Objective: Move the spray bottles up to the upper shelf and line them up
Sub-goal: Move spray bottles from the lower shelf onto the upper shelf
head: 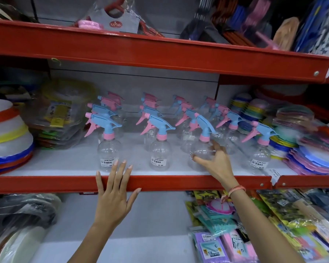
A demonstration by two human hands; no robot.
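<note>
Several clear spray bottles with blue and pink trigger heads stand in rows on the middle shelf (179,182), which has a red front lip. My right hand (215,162) is wrapped around the belly of one tilted spray bottle (202,149) in the third row from the left. My left hand (113,192) lies flat with fingers spread against the shelf's red lip, just below the front left bottle (108,154). Another front bottle (159,155) stands between my hands, and a fourth (261,154) stands at the right.
Stacked bowls (8,137) and bagged goods (59,114) fill the shelf's left end, stacked coloured plates (310,158) its right end. The red shelf above (160,52) holds packaged wares. Below lie packaged items (222,242) at right and wrapped goods at left.
</note>
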